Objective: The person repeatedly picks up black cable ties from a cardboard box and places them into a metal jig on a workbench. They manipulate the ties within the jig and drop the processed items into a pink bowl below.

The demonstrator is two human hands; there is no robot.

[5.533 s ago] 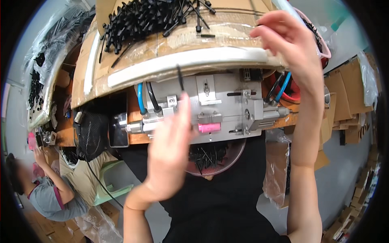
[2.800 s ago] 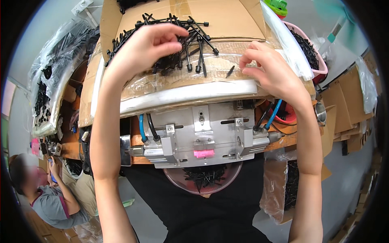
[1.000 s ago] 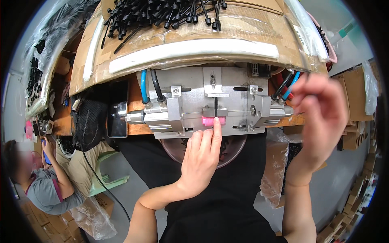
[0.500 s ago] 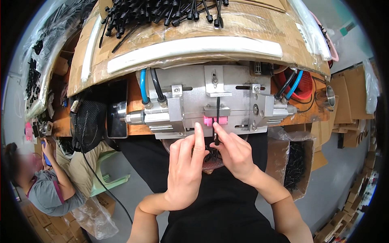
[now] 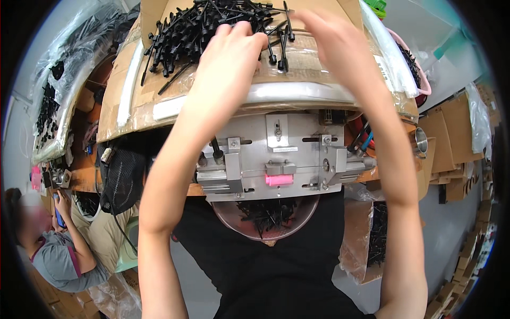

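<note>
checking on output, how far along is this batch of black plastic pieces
Done: a modest heap of black pieces lies in the round bowl under the metal fixture. In hand: both the left hand and right hand reach into the pile of black pieces on the cardboard tray. Left: that pile looks far larger than the bowl's heap; the fixture appears empty.

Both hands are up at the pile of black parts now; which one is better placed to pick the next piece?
Left, probably. The left hand has its fingertips resting right on the pile of black parts. The right hand is at the pile's right edge, where only a few loose pieces lie.
</note>
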